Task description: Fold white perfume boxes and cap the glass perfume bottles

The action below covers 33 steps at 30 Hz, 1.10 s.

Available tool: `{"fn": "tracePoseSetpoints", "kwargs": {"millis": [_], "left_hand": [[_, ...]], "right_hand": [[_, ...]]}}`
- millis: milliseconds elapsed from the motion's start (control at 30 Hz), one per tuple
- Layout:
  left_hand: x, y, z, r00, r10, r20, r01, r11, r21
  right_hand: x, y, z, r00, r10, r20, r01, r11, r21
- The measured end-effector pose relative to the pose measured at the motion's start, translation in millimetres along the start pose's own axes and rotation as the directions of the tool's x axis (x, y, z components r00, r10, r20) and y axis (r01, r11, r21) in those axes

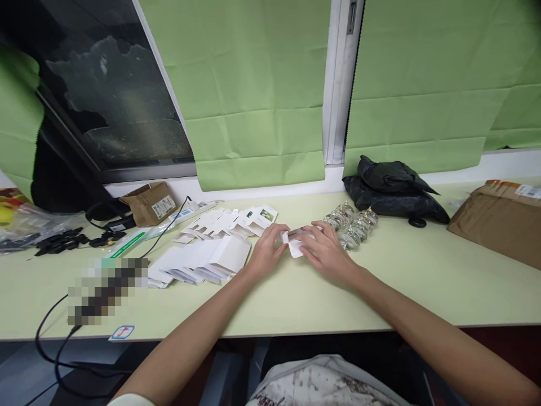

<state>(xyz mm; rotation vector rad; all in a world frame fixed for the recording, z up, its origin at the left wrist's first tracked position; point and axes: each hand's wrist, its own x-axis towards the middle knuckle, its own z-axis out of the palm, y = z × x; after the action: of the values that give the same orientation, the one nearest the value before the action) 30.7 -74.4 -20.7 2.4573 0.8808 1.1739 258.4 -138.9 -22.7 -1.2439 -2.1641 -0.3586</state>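
Between my hands, above the table, is a small white cardboard box (295,248) with an end flap hanging loose. My left hand (267,248) grips its left side with bent fingers. From the right, my right hand (326,251) has its fingers on the box near the opening, hiding part of it. Left of my hands, flattened white boxes (228,254) lie in an overlapping row, with a second row of white boxes (224,221) behind, some with a printed picture. Several shiny, clear-and-silver round ornaments (357,230) with gold-coloured tops stand just beyond my right hand.
Black plastic bags (393,189) lie at the back, with a black round object (417,223) in front. A large cardboard box (501,223) is at the right. At left are an opened brown box (150,206), a power strip (194,211), dark cables and a pixelated object (105,293).
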Motion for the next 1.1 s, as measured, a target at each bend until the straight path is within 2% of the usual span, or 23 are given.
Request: {"fn": "tracePoseSetpoints", "kwargs": {"millis": [300, 567, 733, 900, 1100], "left_hand": [[0, 0, 0.8, 1.000, -0.004, 0.024, 0.005, 0.999, -0.038], [0, 0, 3.3, 1.000, -0.012, 0.017, 0.013, 0.998, -0.054], [1, -1, 3.1, 0.999, -0.051, 0.020, 0.052, 0.995, -0.082], [3, -1, 3.1, 0.992, -0.121, -0.048, 0.114, 0.985, -0.129], [3, 0, 5.0, 0.984, -0.160, -0.082, 0.145, 0.975, -0.165]], "right_hand": [[-1, -2, -6, 0.996, -0.029, 0.079, 0.027, 0.999, 0.034], [-1, -3, -5, 0.998, -0.033, 0.063, 0.029, 0.998, 0.056], [0, 3, -1, 0.997, -0.071, 0.005, 0.071, 0.996, 0.059], [3, 6, -2, 0.990, -0.060, -0.125, 0.073, 0.992, 0.103], [5, 4, -6, 0.991, -0.022, -0.128, 0.046, 0.982, 0.183]]}}
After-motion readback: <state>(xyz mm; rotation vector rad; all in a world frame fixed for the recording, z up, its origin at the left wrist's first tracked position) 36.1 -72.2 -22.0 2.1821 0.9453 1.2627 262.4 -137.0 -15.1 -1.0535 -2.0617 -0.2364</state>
